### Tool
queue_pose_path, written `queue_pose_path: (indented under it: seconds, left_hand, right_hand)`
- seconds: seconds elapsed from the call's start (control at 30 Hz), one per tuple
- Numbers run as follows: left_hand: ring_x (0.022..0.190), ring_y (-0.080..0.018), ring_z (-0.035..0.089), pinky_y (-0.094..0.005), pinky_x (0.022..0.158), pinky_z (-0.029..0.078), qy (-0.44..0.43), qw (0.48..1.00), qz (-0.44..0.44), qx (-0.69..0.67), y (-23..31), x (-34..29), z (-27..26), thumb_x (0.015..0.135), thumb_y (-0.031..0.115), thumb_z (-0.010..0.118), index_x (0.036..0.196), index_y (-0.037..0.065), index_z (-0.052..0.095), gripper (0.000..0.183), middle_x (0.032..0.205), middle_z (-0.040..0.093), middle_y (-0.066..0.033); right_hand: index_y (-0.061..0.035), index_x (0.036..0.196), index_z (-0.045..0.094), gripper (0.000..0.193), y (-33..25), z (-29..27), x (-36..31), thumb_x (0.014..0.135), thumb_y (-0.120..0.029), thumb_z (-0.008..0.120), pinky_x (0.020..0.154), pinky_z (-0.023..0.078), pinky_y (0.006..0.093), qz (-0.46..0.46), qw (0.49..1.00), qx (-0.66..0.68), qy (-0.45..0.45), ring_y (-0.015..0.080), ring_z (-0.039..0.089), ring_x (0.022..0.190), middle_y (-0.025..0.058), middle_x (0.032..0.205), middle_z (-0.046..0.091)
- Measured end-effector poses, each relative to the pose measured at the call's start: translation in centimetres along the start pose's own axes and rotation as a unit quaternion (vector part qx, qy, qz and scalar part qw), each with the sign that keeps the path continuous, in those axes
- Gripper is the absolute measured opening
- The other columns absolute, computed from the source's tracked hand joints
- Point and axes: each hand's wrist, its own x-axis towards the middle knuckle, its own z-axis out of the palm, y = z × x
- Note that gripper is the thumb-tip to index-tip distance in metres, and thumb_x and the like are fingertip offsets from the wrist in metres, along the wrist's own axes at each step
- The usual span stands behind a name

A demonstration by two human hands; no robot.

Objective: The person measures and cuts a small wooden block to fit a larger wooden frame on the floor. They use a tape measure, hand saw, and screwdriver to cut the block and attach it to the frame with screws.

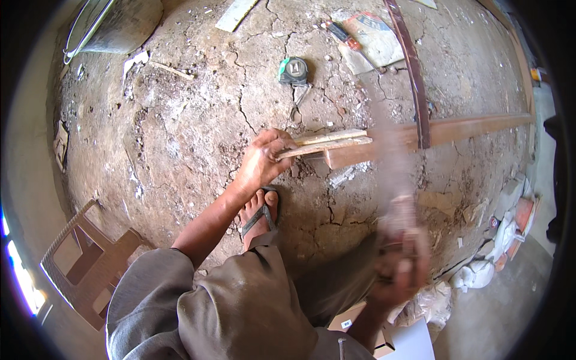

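My left hand (267, 157) is closed on the near ends of two thin wooden strips (336, 144), which lie side by side along a brown wooden beam (354, 155). My right hand (405, 273) grips the handle of a handsaw (393, 162), smeared by motion. Its long blade runs away from me and crosses over the strips and the beam; whether it touches them I cannot tell. Beyond my left hand lie a black and green tape measure (293, 71) and a small metal tool (298, 102), its kind unclear.
A dark narrow bar (414, 78) crosses the beam. Farther off are a screwdriver (351, 42) on a torn paper piece (378, 39) and a basin (123, 27). A brown wooden chair (90, 264) stands left. Plastic bags and rubble (480, 273) lie right, on cracked earth.
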Motion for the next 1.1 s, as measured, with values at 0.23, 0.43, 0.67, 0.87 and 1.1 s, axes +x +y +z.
queue_pose_path:
  seconds: [0.23,0.43,0.67,0.87,1.1]
  left_hand:
    - [0.105,-0.0323,0.068,-0.0437,0.091,0.057,-0.007,0.999,0.035,0.000,-0.1,0.0,-0.6,0.074,0.008,0.080,0.111,0.011,0.072,0.038,0.116,0.069,-0.0071]
    - [0.107,-0.0289,0.064,-0.0445,0.089,0.050,-0.015,0.998,0.056,-0.029,-0.6,0.0,-0.6,0.076,0.010,0.082,0.106,0.012,0.069,0.032,0.114,0.067,-0.0051]
    - [0.099,-0.0314,0.065,-0.0434,0.082,0.051,0.067,0.992,0.040,-0.102,-0.6,-0.7,0.4,0.073,0.024,0.093,0.096,0.010,0.062,0.041,0.107,0.065,-0.0094]
    - [0.101,-0.0306,0.065,-0.0429,0.083,0.052,0.096,0.986,0.015,-0.138,-0.5,-1.2,1.0,0.070,0.024,0.094,0.097,0.010,0.064,0.042,0.106,0.066,-0.0084]
    - [0.103,-0.0283,0.065,-0.0428,0.088,0.048,0.047,0.984,-0.043,-0.164,0.2,-0.4,0.3,0.073,0.026,0.093,0.097,0.011,0.066,0.039,0.103,0.067,-0.0047]
  right_hand:
    - [0.0099,0.147,0.047,0.071,1.1,6.1,-5.0,0.098,-0.040,0.061,0.073,0.052,0.0268,0.135,0.974,0.085,-0.163,0.0131,0.062,0.074,0.0111,0.093,0.067]
    - [0.0102,0.143,0.050,0.063,2.2,9.0,-3.1,0.094,-0.025,0.069,0.083,0.055,0.0302,0.216,0.950,0.199,-0.109,0.0170,0.067,0.097,0.0155,0.111,0.070]
    - [0.0096,0.137,0.053,0.058,2.0,10.1,-2.0,0.086,-0.011,0.071,0.073,0.053,0.0269,0.277,0.959,0.058,-0.026,0.0142,0.064,0.078,0.0166,0.107,0.072]
    - [0.0120,0.138,0.056,0.052,2.0,9.7,-1.5,0.092,-0.010,0.066,0.084,0.052,0.0250,0.302,0.944,0.057,-0.119,0.0130,0.067,0.094,0.0147,0.113,0.072]
    - [0.0130,0.139,0.056,0.055,2.4,9.5,-1.3,0.094,-0.015,0.067,0.086,0.054,0.0274,0.316,0.935,-0.008,-0.159,0.0140,0.069,0.095,0.0173,0.114,0.073]
